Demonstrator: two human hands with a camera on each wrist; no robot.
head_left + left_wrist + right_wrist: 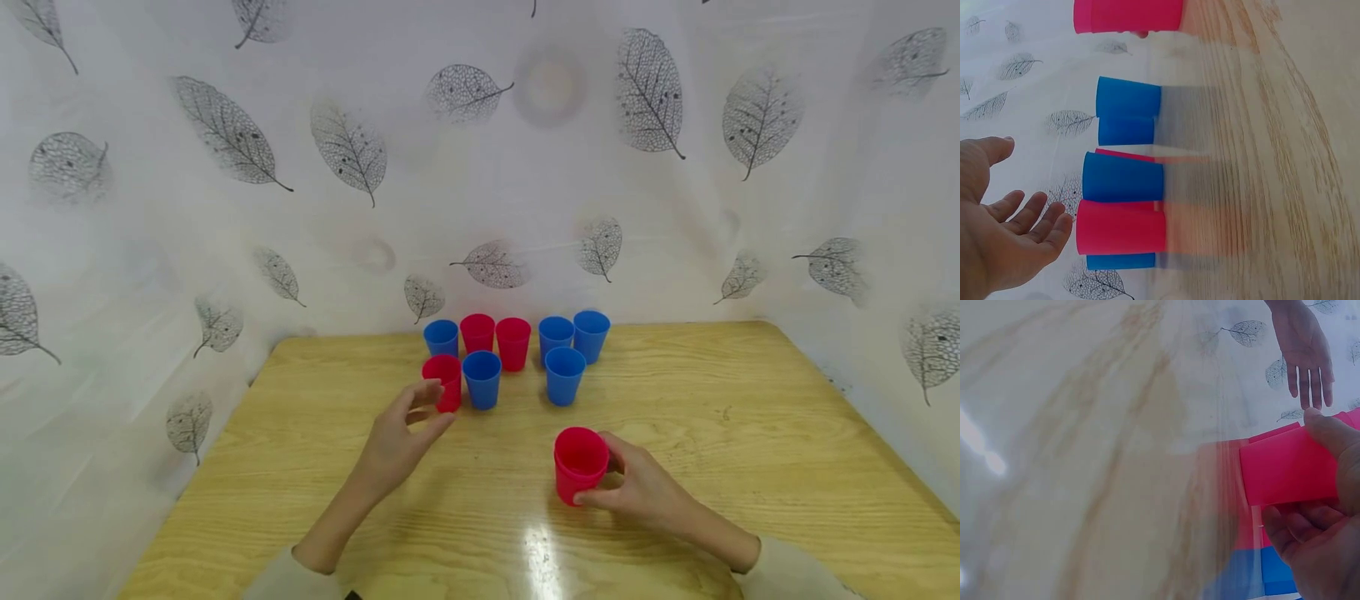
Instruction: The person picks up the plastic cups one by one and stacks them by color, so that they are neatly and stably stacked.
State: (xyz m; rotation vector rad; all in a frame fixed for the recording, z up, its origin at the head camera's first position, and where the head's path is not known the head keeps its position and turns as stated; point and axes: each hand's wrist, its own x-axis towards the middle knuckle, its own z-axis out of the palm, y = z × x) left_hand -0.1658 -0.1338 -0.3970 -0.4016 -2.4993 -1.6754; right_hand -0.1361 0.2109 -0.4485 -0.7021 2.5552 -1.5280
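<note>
My right hand (651, 485) grips red plastic cups (576, 482), one nested in another with a double rim showing, upright at the front centre-right. In the right wrist view, the thumb and fingers (1282, 531) curl round the red wall. My left hand (396, 442) is raised at the left, thumb and fingers spread apart and nothing between them. Beyond its fingertips stands a red cup (452, 383), partly overlapped by them in the head view. In the left wrist view, the palm and relaxed fingers (1038, 215) show beside that red cup (1121, 228).
A blue cup (482, 382) stands right of the front red cup. Behind them are another blue cup (441, 337) and two red cups (513, 346). Three blue cups (564, 379) cluster farther right. Leaf-patterned sheeting (480, 183) borders the wooden table (720, 400).
</note>
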